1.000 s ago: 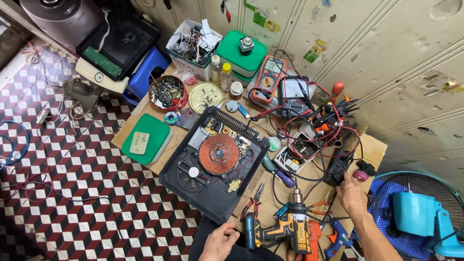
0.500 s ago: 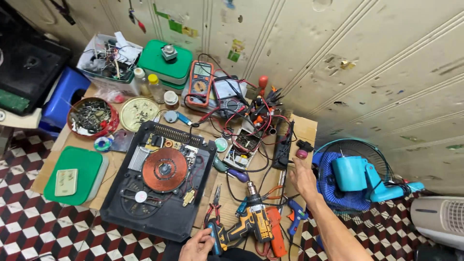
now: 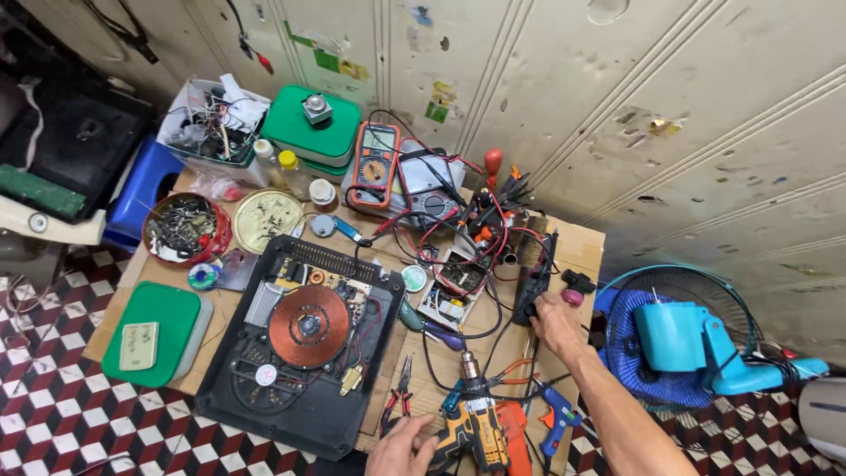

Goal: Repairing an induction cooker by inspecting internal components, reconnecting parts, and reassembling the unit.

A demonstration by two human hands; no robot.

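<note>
On your tabletop (image 3: pixel 582 242) sit two green lids, one opened cooker (image 3: pixel 304 339) and one drill (image 3: pixel 471 423). Your left hand (image 3: pixel 401 448) lies open, fingers touching the drill's grip. Your right hand (image 3: pixel 555 322) rests fingers half-curled on one black power strip (image 3: pixel 533 282), gripping nothing.

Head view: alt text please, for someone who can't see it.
A person's right hand rests on a black power strip on a cluttered workbench; the left hand touches a yellow cordless drill beside an opened induction cooker.

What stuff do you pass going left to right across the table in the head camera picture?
Green tray → opened induction cooker → pliers → cordless drill → right hand → blue fan.
</note>
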